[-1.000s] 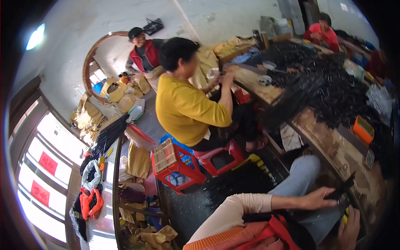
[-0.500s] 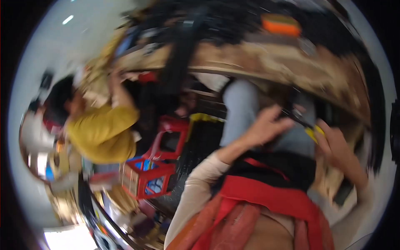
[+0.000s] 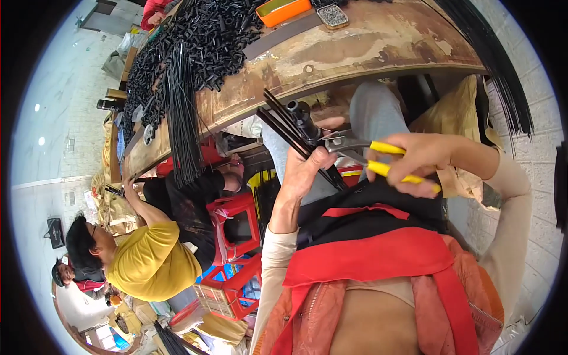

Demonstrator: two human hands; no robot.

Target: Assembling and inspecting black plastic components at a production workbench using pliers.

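Note:
My left hand (image 3: 303,176) is closed around a bundle of thin black rods (image 3: 283,131) with a black tubular hub (image 3: 303,121) among them, just off the workbench edge and over my lap. The hub's open end tilts up toward the bench. In my right hand (image 3: 421,155) is a pair of pliers with yellow handles (image 3: 380,169), the fingers wrapped round them and the handles spread. Their metal jaws (image 3: 344,144) reach the hub close to my left thumb; whether they grip anything there cannot be made out.
The worn wooden workbench (image 3: 355,50) holds a heap of small black tubular parts (image 3: 201,44), an orange tray (image 3: 284,12) and a tin of small metal pieces (image 3: 332,16). Long black rods overhang it at left (image 3: 182,112) and right (image 3: 491,65). A co-worker in yellow (image 3: 151,260) sits at left near red stools (image 3: 236,234).
The view has swung, and the earlier frame is blurred. My hands now appear further left and closer to the bench edge, with the pliers' jaws at the hub.

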